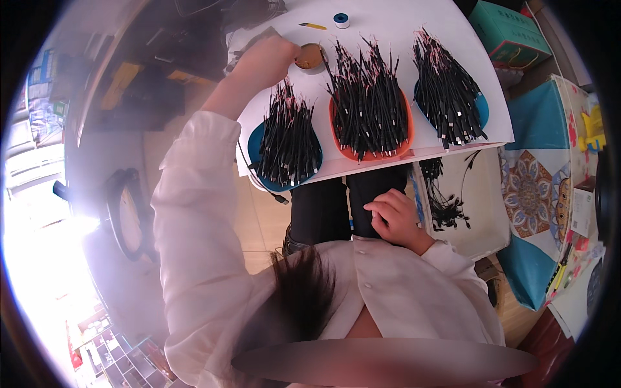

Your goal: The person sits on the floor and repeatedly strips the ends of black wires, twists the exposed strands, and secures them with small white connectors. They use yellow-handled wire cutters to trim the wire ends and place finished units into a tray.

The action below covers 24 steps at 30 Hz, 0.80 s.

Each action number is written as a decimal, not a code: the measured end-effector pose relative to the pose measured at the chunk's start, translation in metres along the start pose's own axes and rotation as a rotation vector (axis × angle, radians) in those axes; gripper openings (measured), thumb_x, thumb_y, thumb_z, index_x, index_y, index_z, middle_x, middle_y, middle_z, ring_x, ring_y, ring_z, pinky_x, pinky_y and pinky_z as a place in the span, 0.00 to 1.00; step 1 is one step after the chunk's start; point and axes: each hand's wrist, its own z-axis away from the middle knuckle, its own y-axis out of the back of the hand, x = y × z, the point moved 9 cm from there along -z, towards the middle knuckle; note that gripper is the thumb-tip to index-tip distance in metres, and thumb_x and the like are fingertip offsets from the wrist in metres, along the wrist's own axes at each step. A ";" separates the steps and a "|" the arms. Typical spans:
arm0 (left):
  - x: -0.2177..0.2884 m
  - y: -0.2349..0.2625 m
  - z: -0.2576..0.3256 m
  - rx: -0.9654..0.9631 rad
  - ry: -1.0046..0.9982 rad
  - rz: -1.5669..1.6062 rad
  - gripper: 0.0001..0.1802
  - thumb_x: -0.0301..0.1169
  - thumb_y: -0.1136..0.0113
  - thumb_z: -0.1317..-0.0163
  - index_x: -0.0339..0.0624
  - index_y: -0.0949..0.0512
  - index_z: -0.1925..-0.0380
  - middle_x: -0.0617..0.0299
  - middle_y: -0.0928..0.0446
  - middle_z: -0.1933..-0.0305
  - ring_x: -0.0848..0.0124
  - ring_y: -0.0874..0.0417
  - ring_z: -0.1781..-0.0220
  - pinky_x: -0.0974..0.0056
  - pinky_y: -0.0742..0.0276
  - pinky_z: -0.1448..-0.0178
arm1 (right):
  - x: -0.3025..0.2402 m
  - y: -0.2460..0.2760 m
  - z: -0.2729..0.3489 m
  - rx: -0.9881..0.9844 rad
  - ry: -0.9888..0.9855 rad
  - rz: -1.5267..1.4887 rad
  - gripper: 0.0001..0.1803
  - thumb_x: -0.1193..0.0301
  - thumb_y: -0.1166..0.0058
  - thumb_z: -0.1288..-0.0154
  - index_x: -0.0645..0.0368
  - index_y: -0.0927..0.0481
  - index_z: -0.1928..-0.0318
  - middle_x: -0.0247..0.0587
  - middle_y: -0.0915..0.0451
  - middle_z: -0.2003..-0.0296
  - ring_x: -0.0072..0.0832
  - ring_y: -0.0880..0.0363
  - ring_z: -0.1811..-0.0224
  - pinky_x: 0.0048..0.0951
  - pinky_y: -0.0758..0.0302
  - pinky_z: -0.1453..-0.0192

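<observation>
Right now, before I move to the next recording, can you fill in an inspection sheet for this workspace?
Surface: white table, mostly covered.
Job's things: round shallow brown tin; three oval trays heaped with short black cable pieces, left blue tray, middle orange tray, right blue tray.
Clutter: small blue-and-white tape roll; yellow tool.
Hands: left hand beside the tin, grip hidden; right hand on the lap, fingers curled, nothing visible in it.
Cables: loose black cable pieces in a white bin below the table.
Surroundings: green box; patterned cloth.
</observation>
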 end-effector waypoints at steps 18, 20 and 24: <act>0.004 -0.021 -0.010 -0.162 0.011 -0.159 0.11 0.19 0.44 0.48 0.39 0.21 0.64 0.50 0.18 0.66 0.52 0.17 0.58 0.52 0.21 0.54 | 0.004 0.002 0.001 0.000 -0.005 -0.047 0.12 0.79 0.44 0.56 0.58 0.20 0.66 0.37 0.24 0.70 0.35 0.25 0.72 0.33 0.26 0.69; 0.004 -0.020 -0.008 -0.148 0.011 -0.147 0.10 0.20 0.44 0.47 0.39 0.21 0.63 0.50 0.18 0.66 0.52 0.17 0.58 0.52 0.22 0.54 | 0.004 0.002 0.002 0.000 -0.004 -0.042 0.12 0.79 0.44 0.56 0.58 0.20 0.66 0.37 0.24 0.70 0.35 0.25 0.72 0.33 0.26 0.69; -0.002 0.009 0.004 0.027 0.012 0.022 0.08 0.24 0.43 0.44 0.40 0.20 0.64 0.50 0.19 0.66 0.51 0.18 0.60 0.53 0.23 0.54 | 0.004 0.003 0.002 0.007 -0.001 -0.045 0.12 0.79 0.44 0.56 0.58 0.21 0.66 0.37 0.24 0.70 0.35 0.25 0.72 0.33 0.26 0.69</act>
